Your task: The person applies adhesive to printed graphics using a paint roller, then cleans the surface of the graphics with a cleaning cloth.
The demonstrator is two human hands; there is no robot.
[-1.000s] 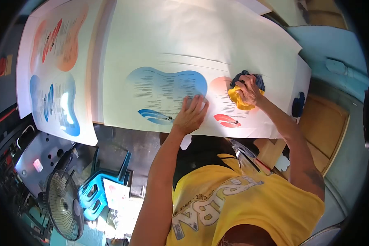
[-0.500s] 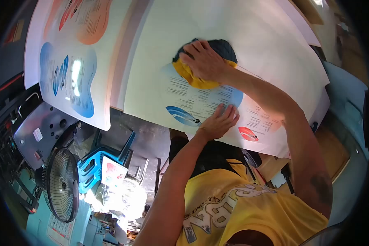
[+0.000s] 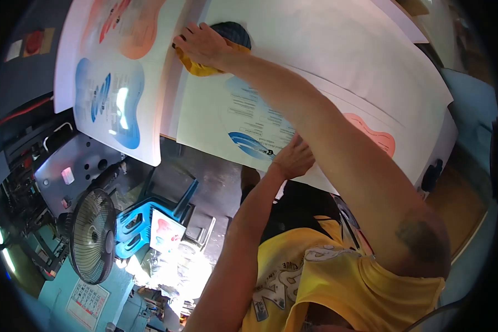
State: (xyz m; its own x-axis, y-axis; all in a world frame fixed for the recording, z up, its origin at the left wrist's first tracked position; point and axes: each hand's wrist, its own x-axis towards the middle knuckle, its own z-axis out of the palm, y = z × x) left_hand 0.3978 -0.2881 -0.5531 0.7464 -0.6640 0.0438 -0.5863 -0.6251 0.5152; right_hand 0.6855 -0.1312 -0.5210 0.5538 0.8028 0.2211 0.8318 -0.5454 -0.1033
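My right hand (image 3: 203,47) presses on a yellow and dark blue cloth (image 3: 198,67) near the left edge of a large white printed sheet (image 3: 321,39). Its fingers are bent over the cloth, which bunches out on both sides of the hand. My left hand (image 3: 295,159) lies flat on the sheet's near edge, beside a blue leaf-like print (image 3: 248,145). My right forearm hides part of the blue and red printed text panels. A thin line or crease runs across the sheet behind the forearm.
Left of the sheet, a raised white panel (image 3: 152,110) carries glossy red and blue prints. A black fan (image 3: 92,235), a blue plastic stool (image 3: 135,227) and a metal machine plate (image 3: 66,166) stand at the lower left. A dark object (image 3: 432,176) is at the right edge.
My right hand has slid the cloth left and away from me, from the sheet's middle toward its left edge. My left hand stays at the near edge. The camera view has shifted slightly.
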